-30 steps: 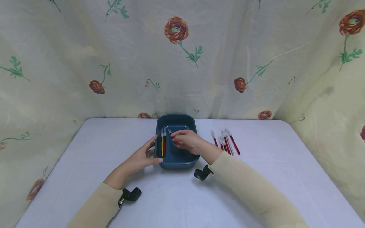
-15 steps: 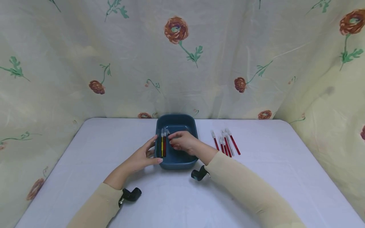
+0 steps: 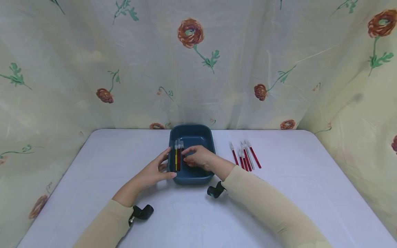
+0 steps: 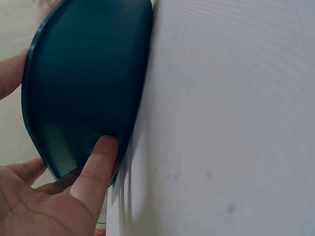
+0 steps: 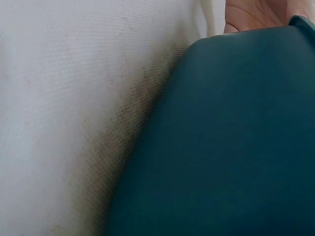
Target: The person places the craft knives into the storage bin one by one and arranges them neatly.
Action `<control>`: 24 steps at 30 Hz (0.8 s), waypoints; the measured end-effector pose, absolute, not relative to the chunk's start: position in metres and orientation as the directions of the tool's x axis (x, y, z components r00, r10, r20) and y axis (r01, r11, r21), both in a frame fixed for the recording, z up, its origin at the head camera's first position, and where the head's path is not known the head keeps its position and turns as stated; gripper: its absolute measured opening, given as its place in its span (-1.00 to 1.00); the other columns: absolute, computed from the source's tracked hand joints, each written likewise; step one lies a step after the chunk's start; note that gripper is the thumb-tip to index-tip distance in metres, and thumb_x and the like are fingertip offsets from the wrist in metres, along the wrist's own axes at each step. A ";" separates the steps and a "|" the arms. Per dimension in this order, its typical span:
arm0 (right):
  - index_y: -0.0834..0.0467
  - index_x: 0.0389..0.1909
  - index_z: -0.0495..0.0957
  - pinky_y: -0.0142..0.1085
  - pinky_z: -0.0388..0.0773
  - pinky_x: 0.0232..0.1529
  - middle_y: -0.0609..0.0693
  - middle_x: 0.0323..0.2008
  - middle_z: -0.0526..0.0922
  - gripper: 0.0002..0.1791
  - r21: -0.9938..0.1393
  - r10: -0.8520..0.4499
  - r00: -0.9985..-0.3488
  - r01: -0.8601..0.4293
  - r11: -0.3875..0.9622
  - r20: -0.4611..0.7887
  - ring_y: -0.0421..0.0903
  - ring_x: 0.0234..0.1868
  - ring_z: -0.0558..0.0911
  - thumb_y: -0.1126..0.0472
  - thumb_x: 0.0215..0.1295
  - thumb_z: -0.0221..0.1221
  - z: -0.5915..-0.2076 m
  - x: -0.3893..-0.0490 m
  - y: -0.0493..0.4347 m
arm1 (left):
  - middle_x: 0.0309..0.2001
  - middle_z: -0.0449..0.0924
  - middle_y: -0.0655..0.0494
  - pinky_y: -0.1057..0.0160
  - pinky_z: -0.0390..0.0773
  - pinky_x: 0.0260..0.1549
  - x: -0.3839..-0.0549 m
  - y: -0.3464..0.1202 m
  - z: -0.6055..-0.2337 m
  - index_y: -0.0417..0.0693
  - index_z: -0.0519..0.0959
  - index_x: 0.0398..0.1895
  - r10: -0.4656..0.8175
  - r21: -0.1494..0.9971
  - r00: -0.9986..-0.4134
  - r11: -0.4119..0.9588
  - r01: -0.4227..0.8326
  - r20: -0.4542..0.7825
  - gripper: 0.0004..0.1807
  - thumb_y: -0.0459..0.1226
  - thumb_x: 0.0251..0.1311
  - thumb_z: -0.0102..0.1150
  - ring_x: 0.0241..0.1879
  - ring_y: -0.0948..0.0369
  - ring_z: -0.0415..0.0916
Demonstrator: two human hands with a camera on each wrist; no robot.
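Observation:
A dark blue-green tray (image 3: 193, 179) stands at the far middle of the table. Along its inner left side lie a yellow pen (image 3: 176, 156) and a red pen (image 3: 179, 156), both with clear caps. Beside them, a third capped pen (image 3: 182, 146) is pinched low in the tray by my right hand (image 3: 201, 157), which covers its lower part. My left hand (image 3: 153, 171) spans the tray's near left corner, thumb at the front rim and fingers along the left wall. In the left wrist view, a fairly straight finger (image 4: 96, 169) presses against the outer wall.
Several more capped pens (image 3: 245, 156), mostly red, lie loose on the white tablecloth (image 3: 285, 179) right of the tray, under no hand. Behind the table's far edge hangs a flowered curtain (image 3: 139, 69).
My right hand has shifted slightly left, and its pen has swung from a slant to nearly parallel beside the other two pens. The left hand and the tray stay put.

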State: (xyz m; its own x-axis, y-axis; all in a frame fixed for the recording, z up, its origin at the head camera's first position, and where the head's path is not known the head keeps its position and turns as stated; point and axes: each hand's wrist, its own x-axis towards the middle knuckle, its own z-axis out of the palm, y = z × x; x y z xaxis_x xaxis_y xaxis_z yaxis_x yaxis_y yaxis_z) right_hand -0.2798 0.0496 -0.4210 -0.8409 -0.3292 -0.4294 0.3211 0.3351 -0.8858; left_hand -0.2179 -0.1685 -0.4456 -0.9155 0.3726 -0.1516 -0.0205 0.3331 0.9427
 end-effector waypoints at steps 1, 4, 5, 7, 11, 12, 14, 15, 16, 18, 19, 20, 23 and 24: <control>0.21 0.12 0.61 -0.29 0.66 -0.11 0.13 -0.02 0.63 -0.68 -0.887 -0.332 -0.841 0.319 0.334 -0.428 -0.11 -0.25 0.63 0.39 0.37 0.20 -0.420 -0.280 0.050 | 0.58 -0.10 -0.18 -0.18 0.29 0.32 -0.218 -0.168 -0.446 0.22 -0.16 0.64 0.370 0.941 -0.917 0.337 -0.020 -0.152 0.08 -0.22 0.24 0.39 0.48 -0.22 0.06; 0.21 0.13 0.61 -0.30 0.66 -0.11 0.14 -0.02 0.63 -0.66 -0.895 -0.342 -0.843 0.309 0.322 -0.415 -0.10 -0.24 0.63 0.41 0.36 0.19 -0.417 -0.279 0.052 | 0.58 -0.09 -0.19 -0.19 0.29 0.31 -0.218 -0.168 -0.446 0.23 -0.16 0.64 0.368 0.940 -0.918 0.341 -0.017 -0.150 0.10 -0.19 0.22 0.40 0.48 -0.23 0.07; 0.21 0.14 0.60 -0.30 0.66 -0.11 0.15 -0.02 0.62 -0.66 -0.898 -0.346 -0.845 0.303 0.319 -0.408 -0.10 -0.22 0.63 0.41 0.36 0.19 -0.416 -0.279 0.053 | 0.58 -0.10 -0.19 -0.19 0.29 0.31 -0.218 -0.169 -0.446 0.22 -0.16 0.64 0.370 0.941 -0.917 0.337 -0.017 -0.149 0.10 -0.20 0.22 0.40 0.48 -0.24 0.07; 0.22 0.15 0.59 -0.28 0.65 -0.09 0.14 -0.01 0.62 -0.64 -0.906 -0.355 -0.851 0.278 0.320 -0.387 -0.07 -0.16 0.65 0.41 0.35 0.19 -0.412 -0.279 0.055 | 0.58 -0.10 -0.19 -0.19 0.30 0.31 -0.218 -0.169 -0.447 0.22 -0.16 0.64 0.375 0.946 -0.916 0.325 -0.017 -0.145 0.10 -0.21 0.22 0.40 0.47 -0.24 0.07; 0.25 0.18 0.57 -0.20 0.63 0.03 0.21 0.05 0.62 -0.62 -0.917 -0.374 -0.861 0.224 0.329 -0.344 0.09 0.04 0.66 0.40 0.34 0.19 -0.403 -0.277 0.061 | 0.58 -0.11 -0.18 -0.18 0.30 0.31 -0.219 -0.169 -0.448 0.22 -0.16 0.64 0.379 0.951 -0.914 0.309 -0.020 -0.143 0.09 -0.22 0.22 0.40 0.48 -0.23 0.07; 0.26 0.18 0.56 -0.17 0.62 0.07 0.22 0.08 0.62 -0.62 -0.920 -0.378 -0.863 0.214 0.329 -0.335 0.12 0.09 0.64 0.39 0.35 0.19 -0.401 -0.277 0.063 | 0.58 -0.11 -0.18 -0.19 0.30 0.31 -0.219 -0.169 -0.448 0.23 -0.15 0.64 0.378 0.950 -0.915 0.310 -0.020 -0.143 0.09 -0.21 0.22 0.40 0.48 -0.23 0.07; 0.26 0.19 0.56 -0.13 0.60 0.12 0.25 0.11 0.61 -0.63 -0.923 -0.385 -0.864 0.198 0.331 -0.324 0.16 0.15 0.62 0.37 0.37 0.19 -0.397 -0.276 0.067 | 0.58 -0.10 -0.18 -0.20 0.29 0.31 -0.219 -0.169 -0.448 0.23 -0.15 0.64 0.372 0.947 -0.917 0.320 -0.020 -0.145 0.10 -0.19 0.21 0.41 0.48 -0.23 0.07; 0.26 0.18 0.57 -0.12 0.59 0.13 0.24 0.12 0.60 -0.64 -0.922 -0.384 -0.867 0.191 0.336 -0.319 0.16 0.16 0.61 0.35 0.38 0.20 -0.395 -0.275 0.069 | 0.58 -0.09 -0.18 -0.20 0.29 0.31 -0.219 -0.169 -0.448 0.23 -0.15 0.64 0.370 0.946 -0.917 0.324 -0.020 -0.146 0.10 -0.17 0.20 0.42 0.48 -0.24 0.07; 0.25 0.17 0.57 -0.12 0.59 0.13 0.23 0.12 0.60 -0.65 -0.922 -0.384 -0.869 0.181 0.343 -0.313 0.16 0.15 0.62 0.34 0.39 0.20 -0.394 -0.274 0.070 | 0.58 -0.09 -0.18 -0.21 0.29 0.31 -0.219 -0.168 -0.447 0.23 -0.14 0.64 0.369 0.946 -0.918 0.325 -0.021 -0.147 0.11 -0.17 0.19 0.43 0.48 -0.24 0.07; 0.23 0.14 0.60 -0.11 0.59 0.13 0.19 0.11 0.61 -0.68 -0.918 -0.382 -0.873 0.160 0.362 -0.303 0.15 0.12 0.64 0.30 0.40 0.21 -0.390 -0.273 0.074 | 0.58 -0.09 -0.19 -0.22 0.29 0.31 -0.219 -0.168 -0.448 0.22 -0.14 0.64 0.369 0.946 -0.919 0.323 -0.017 -0.142 0.11 -0.17 0.19 0.43 0.47 -0.25 0.07; 0.20 0.12 0.61 -0.11 0.59 0.13 0.18 0.11 0.61 -0.69 -0.914 -0.381 -0.875 0.149 0.377 -0.299 0.14 0.11 0.64 0.28 0.40 0.22 -0.389 -0.272 0.076 | 0.58 -0.09 -0.19 -0.22 0.30 0.30 -0.219 -0.168 -0.448 0.22 -0.14 0.64 0.368 0.946 -0.919 0.323 -0.016 -0.141 0.11 -0.17 0.19 0.43 0.47 -0.25 0.08; 0.19 0.11 0.62 -0.11 0.58 0.14 0.15 0.10 0.62 -0.70 -0.910 -0.383 -0.875 0.136 0.390 -0.295 0.14 0.10 0.65 0.26 0.40 0.22 -0.387 -0.271 0.079 | 0.58 -0.09 -0.20 -0.22 0.30 0.30 -0.219 -0.168 -0.448 0.21 -0.14 0.64 0.367 0.947 -0.920 0.321 -0.016 -0.140 0.11 -0.17 0.19 0.43 0.47 -0.25 0.08; 0.18 0.12 0.61 -0.10 0.57 0.15 0.14 0.10 0.62 -0.70 -0.904 -0.401 -0.873 0.099 0.416 -0.279 0.17 0.10 0.64 0.22 0.42 0.21 -0.383 -0.268 0.085 | 0.58 -0.09 -0.20 -0.21 0.31 0.30 -0.219 -0.167 -0.448 0.21 -0.14 0.64 0.367 0.948 -0.920 0.318 -0.013 -0.136 0.11 -0.18 0.19 0.43 0.47 -0.26 0.07; 0.19 0.12 0.60 -0.10 0.57 0.15 0.15 0.11 0.61 -0.69 -0.903 -0.408 -0.871 0.085 0.421 -0.272 0.18 0.11 0.63 0.21 0.43 0.20 -0.381 -0.266 0.087 | 0.58 -0.09 -0.20 -0.21 0.31 0.30 -0.219 -0.167 -0.448 0.21 -0.14 0.64 0.366 0.948 -0.921 0.318 -0.013 -0.135 0.11 -0.19 0.19 0.43 0.47 -0.26 0.07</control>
State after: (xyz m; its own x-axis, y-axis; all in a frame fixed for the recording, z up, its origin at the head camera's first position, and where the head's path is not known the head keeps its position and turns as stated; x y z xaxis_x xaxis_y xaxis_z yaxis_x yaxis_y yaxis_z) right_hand -0.2661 0.0869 -0.3810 -0.8714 -0.4080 -0.2724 0.0849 0.4214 -0.9029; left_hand -0.2190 -0.1674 -0.4477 -0.9206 0.3662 -0.1354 -0.0130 0.3178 0.9481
